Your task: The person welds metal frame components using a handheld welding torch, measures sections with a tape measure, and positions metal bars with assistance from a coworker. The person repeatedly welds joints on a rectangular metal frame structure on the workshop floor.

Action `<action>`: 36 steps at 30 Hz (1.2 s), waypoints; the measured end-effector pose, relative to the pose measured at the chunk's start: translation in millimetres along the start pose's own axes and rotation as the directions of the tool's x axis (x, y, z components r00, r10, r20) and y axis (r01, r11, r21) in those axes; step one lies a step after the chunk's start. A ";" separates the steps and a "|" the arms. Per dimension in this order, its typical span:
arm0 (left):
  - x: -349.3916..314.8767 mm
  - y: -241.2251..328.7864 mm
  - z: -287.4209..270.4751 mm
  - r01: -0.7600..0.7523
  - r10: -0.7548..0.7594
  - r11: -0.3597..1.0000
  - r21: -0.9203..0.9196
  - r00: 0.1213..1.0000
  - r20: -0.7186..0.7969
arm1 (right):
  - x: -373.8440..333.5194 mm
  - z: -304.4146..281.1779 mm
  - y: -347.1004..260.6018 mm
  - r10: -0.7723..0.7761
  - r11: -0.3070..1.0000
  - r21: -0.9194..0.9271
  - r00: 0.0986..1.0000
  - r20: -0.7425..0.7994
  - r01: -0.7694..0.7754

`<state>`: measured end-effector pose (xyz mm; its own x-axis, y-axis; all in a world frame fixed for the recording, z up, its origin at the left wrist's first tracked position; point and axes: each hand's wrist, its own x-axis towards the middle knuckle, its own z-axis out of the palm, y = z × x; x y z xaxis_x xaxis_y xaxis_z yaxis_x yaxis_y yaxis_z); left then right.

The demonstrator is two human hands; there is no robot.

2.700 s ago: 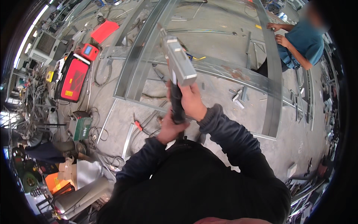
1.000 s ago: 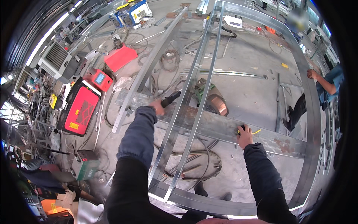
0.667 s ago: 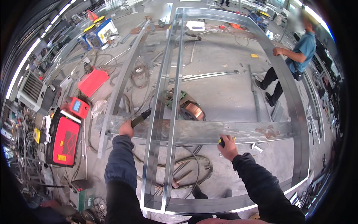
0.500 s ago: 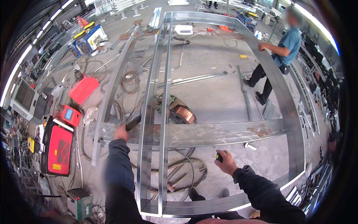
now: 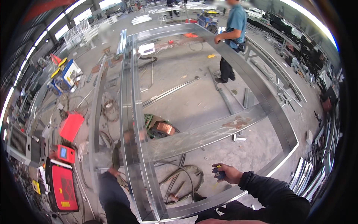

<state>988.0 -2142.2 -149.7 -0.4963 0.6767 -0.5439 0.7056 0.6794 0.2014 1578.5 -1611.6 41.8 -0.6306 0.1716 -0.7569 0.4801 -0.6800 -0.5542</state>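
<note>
In my right hand [image 5: 232,174] is a small dark tape measure [image 5: 219,172] with a yellow spot, held above the near part of a large rectangular metal frame [image 5: 126,123]. My left hand [image 5: 113,172], blurred, is just outside the frame's left side. Its fingers are around the lower end of a dark, elongated object [image 5: 116,155] whose kind I cannot make out. A broad metal beam [image 5: 197,139] crosses beneath the frame. At the far right, a person in a blue shirt [image 5: 236,22] has a hand on the frame's rail.
A green wire feeder with a copper wire spool [image 5: 164,128] stands on the floor inside the frame. Coiled cables [image 5: 186,175] and a hammer [image 5: 176,194] lie nearer. Red machines [image 5: 64,186] stand left. Metal strips [image 5: 305,177] are piled at right.
My view has turned right, so the frame and floor things appear farther left. My left hand has come nearer with the dark object. The tape measure shows more fully in my right hand.
</note>
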 end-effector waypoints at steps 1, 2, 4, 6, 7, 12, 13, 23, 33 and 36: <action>7.7 23.9 10.4 0.270 -0.279 0.867 -0.419 0.959 0.043 | -10.3 -11.0 4.3 -0.017 0.999 0.045 1.000 -0.015 0.018; -64.1 -4.9 25.7 0.183 -0.210 0.833 -0.521 0.978 0.008 | 1.4 -1.3 -1.2 -0.003 0.999 0.050 0.997 0.074 -0.001; -43.0 42.8 16.5 0.170 -0.215 0.860 -0.482 0.976 -0.039 | -12.1 -17.7 2.5 -0.006 0.985 0.170 1.000 0.012 0.004; -134.4 27.4 -4.2 0.359 -0.394 0.847 -0.392 0.919 -0.009 | -9.7 -5.7 -6.2 0.000 0.987 0.162 0.999 0.044 -0.007; -134.3 63.0 -8.1 0.284 -0.327 0.937 -0.204 0.918 -0.225 | -22.0 -0.9 -10.3 -0.026 0.991 0.128 0.999 -0.019 0.029; -241.3 297.9 -92.7 -0.080 -0.487 0.753 -0.654 0.602 -0.634 | -61.8 14.4 -12.4 -0.268 0.963 0.064 0.957 0.109 0.263; -268.4 356.6 -105.6 -0.182 -0.451 0.732 -0.657 0.593 -0.667 | -63.1 18.9 -4.2 -0.269 0.962 0.099 0.949 0.165 0.256; -287.4 735.9 12.3 -0.436 -0.188 0.577 -0.691 0.752 -0.632 | -165.7 14.1 60.4 -0.141 0.979 0.205 0.789 0.599 0.019; -317.1 795.9 17.0 -0.370 0.215 0.803 -0.467 0.911 -0.352 | -237.5 -85.6 27.1 -0.130 0.565 -0.660 0.844 0.520 0.495; -322.1 799.4 16.6 -0.455 0.312 0.771 -0.445 0.880 -0.359 | -247.1 -98.1 29.5 -0.119 0.553 -0.631 0.801 0.587 0.544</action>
<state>1720.4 -1821.8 173.0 -0.3982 0.9090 -0.1230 0.5452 0.3424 0.7652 1808.3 -1604.1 178.5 -0.9199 -0.2002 -0.3373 0.3072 0.1671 -0.9369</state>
